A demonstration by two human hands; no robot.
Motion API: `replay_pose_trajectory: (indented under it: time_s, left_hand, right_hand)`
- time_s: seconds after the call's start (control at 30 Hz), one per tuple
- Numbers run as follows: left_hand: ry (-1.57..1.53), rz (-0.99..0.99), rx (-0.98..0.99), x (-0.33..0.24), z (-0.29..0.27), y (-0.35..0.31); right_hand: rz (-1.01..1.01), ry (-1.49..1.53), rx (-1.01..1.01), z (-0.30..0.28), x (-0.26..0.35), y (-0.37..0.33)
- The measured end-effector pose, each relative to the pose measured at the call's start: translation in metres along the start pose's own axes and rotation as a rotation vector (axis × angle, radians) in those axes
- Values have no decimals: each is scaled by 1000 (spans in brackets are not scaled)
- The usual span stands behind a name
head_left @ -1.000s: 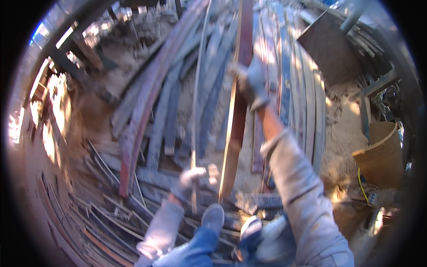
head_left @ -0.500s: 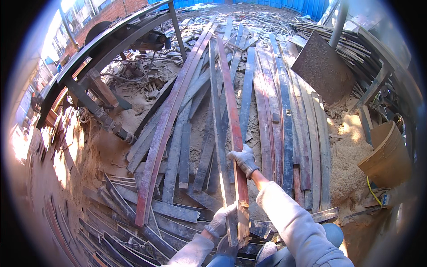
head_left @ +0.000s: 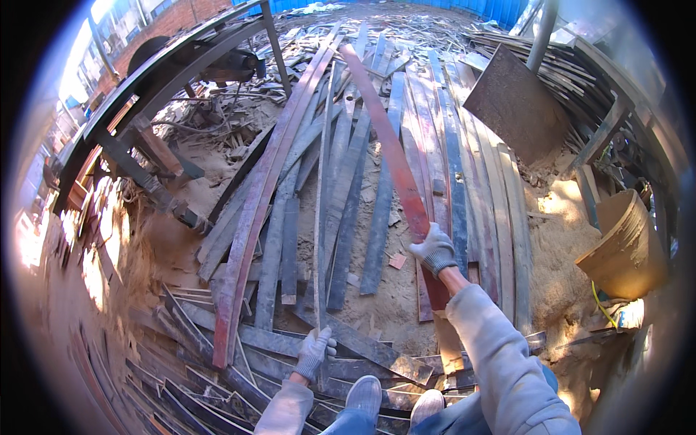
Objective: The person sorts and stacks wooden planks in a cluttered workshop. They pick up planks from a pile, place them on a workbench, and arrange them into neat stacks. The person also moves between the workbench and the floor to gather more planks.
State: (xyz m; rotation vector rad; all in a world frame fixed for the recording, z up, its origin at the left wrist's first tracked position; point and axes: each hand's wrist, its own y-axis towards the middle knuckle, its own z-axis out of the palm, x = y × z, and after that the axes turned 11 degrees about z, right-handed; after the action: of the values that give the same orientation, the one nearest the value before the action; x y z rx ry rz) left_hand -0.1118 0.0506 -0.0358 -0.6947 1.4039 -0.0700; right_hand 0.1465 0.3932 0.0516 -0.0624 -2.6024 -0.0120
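The right hand point(head_left: 435, 250) gripped the red board point(head_left: 396, 163), its long axis running toward eleven o'clock, while the left hand point(head_left: 314, 353) clasped a thin strip point(head_left: 321, 217) toward twelve.

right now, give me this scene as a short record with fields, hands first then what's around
left hand: gloved, closed around a thin strip seen nearly edge-on
right hand: gloved, gripping a red plank toward its near end
red plank: slants away to the left, far end in view
on the ground: many loose grey planks, mostly lengthwise
right side: dark brown sheet, tilted; yellow-brown curved container
feet: two grey shoes, at the near edge
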Motion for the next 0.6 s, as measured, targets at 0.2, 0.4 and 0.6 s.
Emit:
replay_pose_trajectory:
  time_s: [0.2,0.4,0.6]
  left_hand:
    - [727,638,-434,-27,-8,-1]
    - [1166,1107,-640,-184,-31,32]
    - [1331,1499,-658,-245,-29,87]
  right_hand:
    - [-158,-119,-98,-22,-66,-9]
    - [-472,-291,-339,-76,-157,12]
    - [-810,-317,-551,-173,-203,23]
